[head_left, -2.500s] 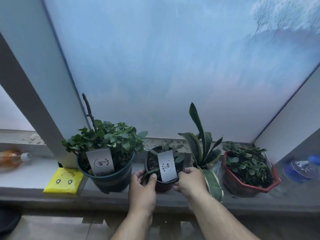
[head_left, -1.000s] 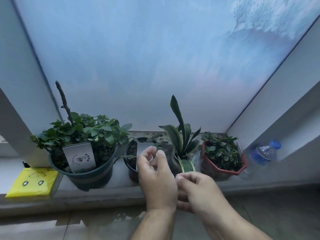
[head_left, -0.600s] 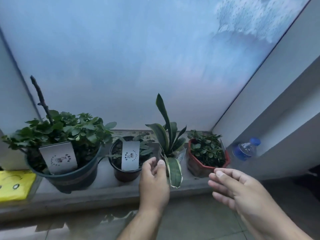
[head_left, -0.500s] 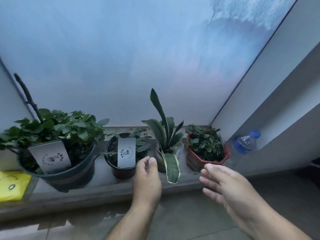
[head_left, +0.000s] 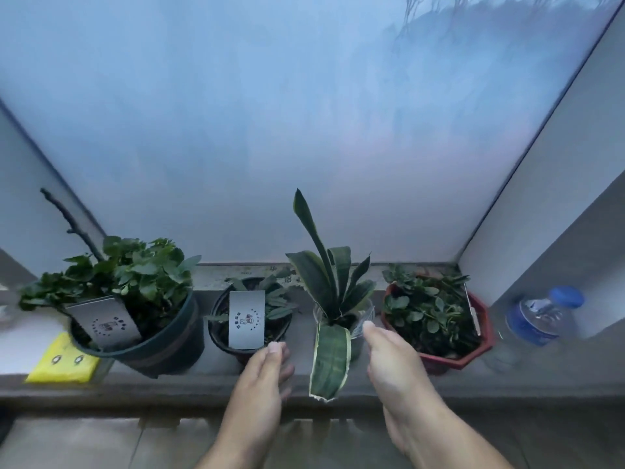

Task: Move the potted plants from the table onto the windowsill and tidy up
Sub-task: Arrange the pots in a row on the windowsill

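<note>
left hand: nearest, fingers loose and straight, holding nothing, just left of the drooping leaf.
right hand: open, empty, fingertips close to the snake plant, contact unclear.
windowsill: carries 4 potted plants in a row.
obstacle: the snake plant's striped leaf hangs over the sill edge between the 2 hands.
small dark pot: left of it, white card upright.
big green pot: far left, tilted.
red pot: right.
yellow packet: left end.
water bottle: right corner.
</note>
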`<state>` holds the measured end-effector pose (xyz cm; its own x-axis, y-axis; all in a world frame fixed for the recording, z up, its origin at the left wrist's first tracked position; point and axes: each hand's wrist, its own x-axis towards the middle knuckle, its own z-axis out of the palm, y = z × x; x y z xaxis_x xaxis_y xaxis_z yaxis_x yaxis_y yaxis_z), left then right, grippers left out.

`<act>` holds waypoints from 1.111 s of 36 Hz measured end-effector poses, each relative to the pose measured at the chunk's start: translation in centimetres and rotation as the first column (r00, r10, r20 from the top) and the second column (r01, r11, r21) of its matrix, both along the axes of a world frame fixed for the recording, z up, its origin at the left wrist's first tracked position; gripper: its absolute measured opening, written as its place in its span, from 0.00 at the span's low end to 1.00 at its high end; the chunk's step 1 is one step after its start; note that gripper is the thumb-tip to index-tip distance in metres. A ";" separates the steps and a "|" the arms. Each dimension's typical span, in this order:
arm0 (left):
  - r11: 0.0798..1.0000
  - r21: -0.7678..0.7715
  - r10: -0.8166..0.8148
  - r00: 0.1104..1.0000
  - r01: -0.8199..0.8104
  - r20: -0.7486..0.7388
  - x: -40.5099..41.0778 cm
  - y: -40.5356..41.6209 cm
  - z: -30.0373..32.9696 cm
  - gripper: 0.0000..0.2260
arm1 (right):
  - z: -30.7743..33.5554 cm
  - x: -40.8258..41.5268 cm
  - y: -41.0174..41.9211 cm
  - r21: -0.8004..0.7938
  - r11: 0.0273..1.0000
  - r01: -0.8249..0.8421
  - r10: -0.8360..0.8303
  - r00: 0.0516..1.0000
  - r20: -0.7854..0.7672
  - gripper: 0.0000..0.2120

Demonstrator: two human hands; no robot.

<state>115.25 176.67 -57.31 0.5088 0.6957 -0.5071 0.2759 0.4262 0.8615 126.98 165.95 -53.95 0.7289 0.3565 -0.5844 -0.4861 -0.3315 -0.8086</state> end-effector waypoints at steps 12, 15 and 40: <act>0.997 -0.028 0.065 0.998 -0.066 -0.022 1.9 -1.1 3.7 0.11 | -0.4 1.5 -0.9 0.075 0.996 -0.043 0.043 0.999 -0.005 0.12; 1.000 0.001 -0.016 0.999 0.016 -0.036 3.1 -1.3 2.7 0.10 | -0.7 2.2 -0.5 0.046 0.999 -0.026 0.025 0.999 0.028 0.08; 0.941 -0.217 -0.236 0.964 0.259 0.124 7.5 1.4 1.1 0.26 | -3.0 1.8 1.8 0.036 0.999 0.002 -0.003 1.000 0.029 0.21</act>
<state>122.76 178.12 -56.18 0.7037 0.4124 -0.5786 0.3196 0.5436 0.7761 128.77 167.77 -56.98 0.7467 0.3748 -0.5496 -0.4627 -0.3009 -0.8339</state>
